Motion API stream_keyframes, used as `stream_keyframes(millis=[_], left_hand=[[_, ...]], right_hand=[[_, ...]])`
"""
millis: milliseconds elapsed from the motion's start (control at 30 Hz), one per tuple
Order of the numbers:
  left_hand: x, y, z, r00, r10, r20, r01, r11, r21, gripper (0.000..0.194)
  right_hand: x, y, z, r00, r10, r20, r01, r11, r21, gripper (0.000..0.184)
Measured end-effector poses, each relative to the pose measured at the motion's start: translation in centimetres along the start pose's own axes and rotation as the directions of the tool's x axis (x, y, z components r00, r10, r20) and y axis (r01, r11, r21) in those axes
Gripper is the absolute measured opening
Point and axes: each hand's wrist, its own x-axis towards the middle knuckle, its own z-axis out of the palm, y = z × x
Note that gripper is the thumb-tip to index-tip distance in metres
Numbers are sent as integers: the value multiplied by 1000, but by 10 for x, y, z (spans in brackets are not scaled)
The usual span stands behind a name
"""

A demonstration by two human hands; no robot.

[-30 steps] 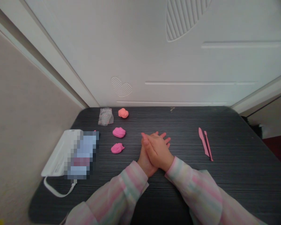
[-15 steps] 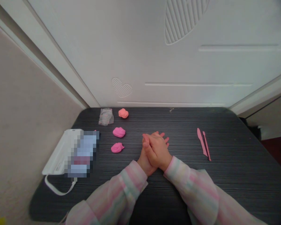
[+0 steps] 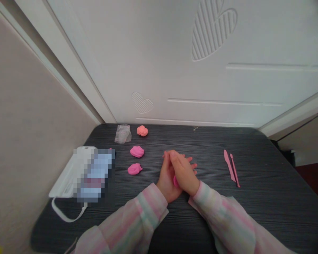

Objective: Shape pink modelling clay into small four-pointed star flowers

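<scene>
My left hand (image 3: 165, 181) is palm up above the table, its fingertips showing past the far side of my right hand (image 3: 185, 173). The right hand lies across it, palm down and slightly cupped. Between the two palms is a lump of pink modelling clay (image 3: 175, 181), of which only a small part is visible. To the left of my hands on the table are two more pink clay lumps, a nearer one (image 3: 135, 169) and a farther one (image 3: 137, 151). Behind them sits an orange clay lump (image 3: 142, 131).
A crumpled clear plastic wrapper (image 3: 123, 134) lies at the back left. A blurred-out phone (image 3: 96, 176) with a white cable (image 3: 69, 219) leans by a white case (image 3: 66, 176). On the right are a pink clay knife (image 3: 229, 165) and a thin pink stick (image 3: 235, 170). The dark table (image 3: 267, 197) meets a white panel (image 3: 159, 70).
My right hand has shifted a little to the right over the left palm, and some pink clay now shows between them. The whole view has tilted slightly.
</scene>
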Motion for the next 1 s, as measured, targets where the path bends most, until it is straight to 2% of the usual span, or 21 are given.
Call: stream_keyframes(millis=[67,100,167,300,367,733,900,1000], left_hand=[[-1,2,3,1000,-5,21,5,1000,-14,53],[-1,2,4,1000,-3,15,3,1000,-27,52],[-2,3,7,1000,1,0,-1,999,-44,50],[0,2,9,999,13,-37,-16,997,-79,53],[1,1,8,998,22,-51,-27,995,-99,53],[2,-2,2,998,65,-8,-66,990,-121,53],[1,-1,3,997,59,50,-53,992,-114,52],[1,0,3,997,59,48,-55,994,-92,52]], right_hand=[[4,-2,-4,993,118,10,-118,990,73,39],[6,-2,-6,991,133,26,-135,986,100,37],[8,-1,-9,995,85,48,-88,993,78,34],[7,5,-6,997,-64,40,70,986,-153,33],[6,7,-4,994,-97,46,105,968,-227,33],[5,-3,-3,989,-138,43,144,899,-414,34],[3,-4,-3,990,-140,14,133,896,-424,35],[3,-1,-3,990,-139,-3,127,918,-376,35]])
